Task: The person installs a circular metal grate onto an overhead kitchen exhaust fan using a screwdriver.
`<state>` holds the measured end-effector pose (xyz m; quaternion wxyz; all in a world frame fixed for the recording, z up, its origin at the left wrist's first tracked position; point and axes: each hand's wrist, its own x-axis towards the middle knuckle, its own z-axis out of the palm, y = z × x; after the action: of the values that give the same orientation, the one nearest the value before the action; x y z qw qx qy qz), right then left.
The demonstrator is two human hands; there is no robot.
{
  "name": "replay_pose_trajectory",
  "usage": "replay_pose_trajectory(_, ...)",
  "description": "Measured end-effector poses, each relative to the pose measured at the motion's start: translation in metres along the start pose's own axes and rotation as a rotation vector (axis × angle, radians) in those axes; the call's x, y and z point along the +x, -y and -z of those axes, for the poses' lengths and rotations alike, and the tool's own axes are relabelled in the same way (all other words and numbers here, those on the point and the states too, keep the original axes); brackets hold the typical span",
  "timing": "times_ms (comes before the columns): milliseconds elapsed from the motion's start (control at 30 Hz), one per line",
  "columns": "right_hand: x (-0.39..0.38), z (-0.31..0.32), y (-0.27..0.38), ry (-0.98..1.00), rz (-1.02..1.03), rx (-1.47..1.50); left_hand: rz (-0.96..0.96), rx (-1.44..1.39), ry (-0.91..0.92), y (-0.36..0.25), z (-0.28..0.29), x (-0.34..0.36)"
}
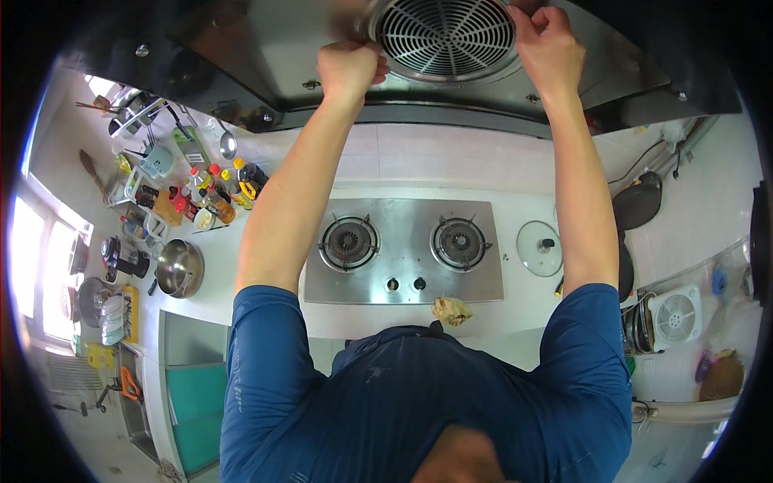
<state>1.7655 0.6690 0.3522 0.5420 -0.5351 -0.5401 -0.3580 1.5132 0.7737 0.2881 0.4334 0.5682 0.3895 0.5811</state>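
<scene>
Both arms are up, and all the action is at the range hood! The round vent grille sits right between the hands, dark slots fanning out inside its metal ring. On its left, the left hand is curled nearly closed, fingertips at the rim; I can't tell whether it has hold of anything. Over on the other side, the right hand has its fingers bent and thumb up against the ring's edge, nearly closed too, its grip impossible to confirm from here. Well below the hands, the steel gas hob lies on the bench, two burners showing, with a crumpled yellowish rag at its front edge. Under the right forearm's inner side there's a glass lid, and beyond that arm hangs a dark frying pan. Down and left of the left hand, sauce bottles crowd together, a steel pan near them, and a ladle hangs above.
</scene>
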Motion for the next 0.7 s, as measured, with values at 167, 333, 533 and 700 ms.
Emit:
replay_pose_trajectory(167, 0.001, -0.002, 0.003, -0.04, 0.004, -0.002, 0.02, -0.153, -0.003, 0.0, -0.004, -0.004)
replay_pose_trajectory(333, 0.0, -0.002, -0.004, 0.01, -0.106, 0.078, -0.115, 0.061, -0.05, -0.008, -0.013, -0.007)
replay_pose_trajectory(533, -0.001, -0.006, 0.0, 0.065, -0.218, 0.124, -0.314, 0.588, -0.16, -0.016, -0.009, -0.004)
replay_pose_trajectory(700, -0.002, -0.009, -0.008, 0.021, -0.207, 0.215, -0.324, 0.847, -0.133, -0.043, -0.016, -0.018)
